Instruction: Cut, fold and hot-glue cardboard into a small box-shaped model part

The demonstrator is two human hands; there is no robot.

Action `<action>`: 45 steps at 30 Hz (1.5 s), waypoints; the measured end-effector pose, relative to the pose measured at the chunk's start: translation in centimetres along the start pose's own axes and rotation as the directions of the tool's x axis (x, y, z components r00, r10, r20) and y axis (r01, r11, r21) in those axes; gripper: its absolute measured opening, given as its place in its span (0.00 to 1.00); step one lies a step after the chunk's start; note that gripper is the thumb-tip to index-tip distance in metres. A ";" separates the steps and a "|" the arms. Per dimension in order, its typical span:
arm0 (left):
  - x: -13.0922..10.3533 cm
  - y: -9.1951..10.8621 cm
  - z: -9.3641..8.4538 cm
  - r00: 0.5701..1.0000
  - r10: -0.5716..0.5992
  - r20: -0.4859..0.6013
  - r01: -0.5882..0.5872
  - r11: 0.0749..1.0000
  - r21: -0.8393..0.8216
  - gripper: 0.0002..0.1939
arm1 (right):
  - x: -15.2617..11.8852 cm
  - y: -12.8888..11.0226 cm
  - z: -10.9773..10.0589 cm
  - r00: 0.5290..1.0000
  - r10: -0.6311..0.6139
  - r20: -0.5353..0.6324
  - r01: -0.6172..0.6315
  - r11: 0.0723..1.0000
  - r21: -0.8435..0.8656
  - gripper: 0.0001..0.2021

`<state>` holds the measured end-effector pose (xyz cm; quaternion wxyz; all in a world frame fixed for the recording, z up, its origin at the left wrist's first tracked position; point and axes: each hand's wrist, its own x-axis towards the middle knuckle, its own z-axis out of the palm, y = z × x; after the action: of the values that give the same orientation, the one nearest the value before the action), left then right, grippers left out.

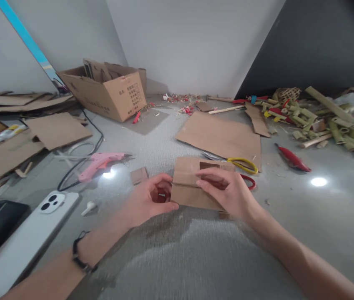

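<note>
**2 hands meet at mid-scene, thumbs and index fingers leading**

And here comes the left forearm (101, 246), slanting in from the near left, a little blurred, up to the left hand (156, 198). Its fingers curl, the left thumb (166, 207) pointing right on the near side, tip apart from the fingertips! Over on the right, the right forearm (302, 254) angles in from the near right. The right hand (234, 191) is back-up, right index finger (214, 171) and right thumb (209, 188) reaching left, 2 tips close together, its other fingers largely hidden.

cardboard box (101, 93), printed lettering (96, 104) unreadable
</note>
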<state>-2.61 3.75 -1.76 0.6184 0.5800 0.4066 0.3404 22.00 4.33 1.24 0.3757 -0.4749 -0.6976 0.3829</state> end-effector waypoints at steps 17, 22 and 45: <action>-0.3 0.2 0.2 1.000 0.005 0.009 -0.005 1.000 -0.001 0.20 | -0.1 0.7 0.0 0.998 0.038 0.044 -0.041 0.996 0.082 0.08; -0.3 0.4 0.2 1.000 0.002 -0.006 -0.002 1.000 0.010 0.21 | -0.7 0.9 -0.5 0.989 0.018 0.144 -0.033 0.994 0.101 0.18; -1.9 2.2 1.4 0.986 0.165 -0.037 -0.149 0.950 0.275 0.15 | -1.2 -1.0 0.3 0.948 -0.307 -0.082 0.249 0.879 -0.408 0.10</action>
<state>-2.06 1.61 0.65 0.4916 0.6794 0.4202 0.3466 21.68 2.85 1.85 0.3735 -0.4617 -0.7919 0.1421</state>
